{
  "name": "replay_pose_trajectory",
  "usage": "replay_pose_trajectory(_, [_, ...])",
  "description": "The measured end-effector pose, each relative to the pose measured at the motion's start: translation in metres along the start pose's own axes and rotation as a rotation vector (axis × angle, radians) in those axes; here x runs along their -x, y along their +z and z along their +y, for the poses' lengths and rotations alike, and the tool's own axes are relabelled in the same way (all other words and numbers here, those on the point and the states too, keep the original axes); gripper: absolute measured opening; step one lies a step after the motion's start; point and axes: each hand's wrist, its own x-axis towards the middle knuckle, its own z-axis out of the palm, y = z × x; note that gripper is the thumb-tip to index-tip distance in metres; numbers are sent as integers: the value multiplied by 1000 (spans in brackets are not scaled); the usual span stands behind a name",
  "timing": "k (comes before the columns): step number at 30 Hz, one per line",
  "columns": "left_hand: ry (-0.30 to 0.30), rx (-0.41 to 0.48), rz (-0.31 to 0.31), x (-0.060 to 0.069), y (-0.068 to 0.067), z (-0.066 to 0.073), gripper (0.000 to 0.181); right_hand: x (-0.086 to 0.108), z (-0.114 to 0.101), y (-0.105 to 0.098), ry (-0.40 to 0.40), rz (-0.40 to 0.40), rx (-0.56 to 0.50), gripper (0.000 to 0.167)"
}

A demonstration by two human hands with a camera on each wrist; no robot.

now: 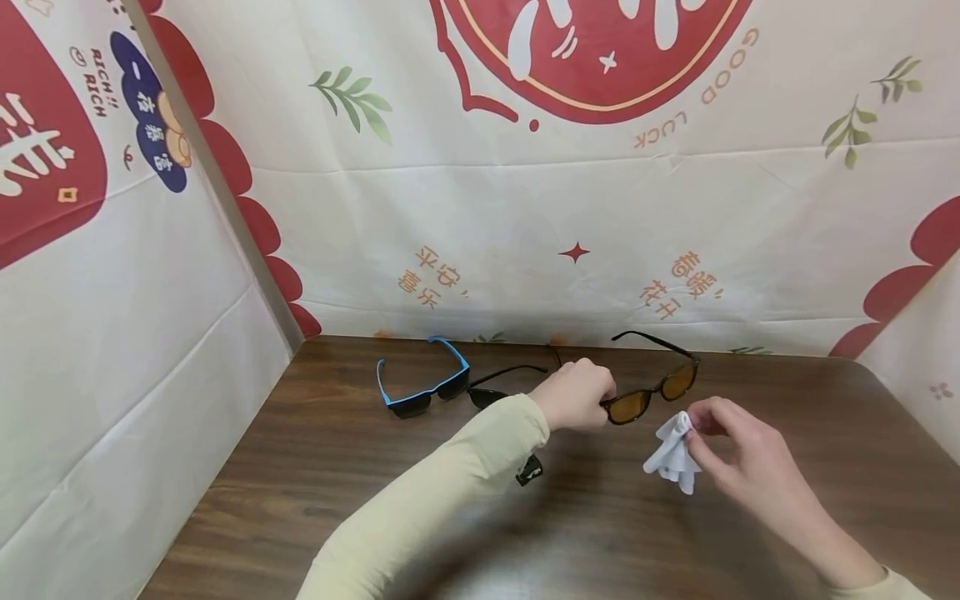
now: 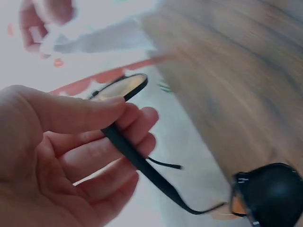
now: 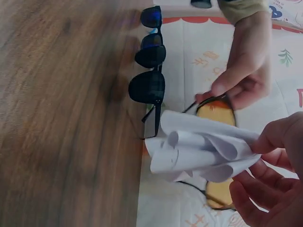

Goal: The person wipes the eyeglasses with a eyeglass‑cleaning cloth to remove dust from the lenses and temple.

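My left hand (image 1: 576, 393) pinches a pair of dark-framed glasses with amber lenses (image 1: 628, 407) between thumb and fingers, at the frame's left end. In the left wrist view the thumb presses near the hinge, and a black temple arm (image 2: 142, 163) runs across the fingers. My right hand (image 1: 750, 454) pinches a bunched white cloth (image 1: 675, 457) at its gathered end, just in front of the glasses. The folds of the cloth (image 3: 194, 151) flare out towards the lenses and hide part of the glasses in the right wrist view.
Blue-and-black sunglasses (image 1: 411, 404) rest on the wooden table (image 1: 300, 500) to the left. Black sunglasses (image 1: 487, 398) lie beside them, partly hidden by my left arm. A small black object (image 1: 529, 470) shows below that sleeve. A printed cloth backdrop (image 1: 510, 208) rises behind the table.
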Motion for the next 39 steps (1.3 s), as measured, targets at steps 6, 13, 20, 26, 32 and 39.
replay_pose_trajectory(6, [12,100,20,28,-29,2,39,-10,-6,1,-54,52,-67,36])
replay_pose_trajectory(13, [26,220,66,63,-38,-3,42,-29,-33,9,-74,64,-154,34])
replay_pose_trajectory(20, [-29,360,100,88,-26,-5,18,-43,-50,33,-155,77,-232,17])
replay_pose_trajectory(26, [-45,419,135,100,-20,-5,16,-40,-60,49,-140,88,-197,38])
replay_pose_trajectory(32, [-70,513,128,104,-17,-7,19,-38,-69,63,-221,251,-190,36])
replay_pose_trajectory(39, [-107,563,158,108,-13,-7,26,-40,-84,71,-444,327,-224,29])
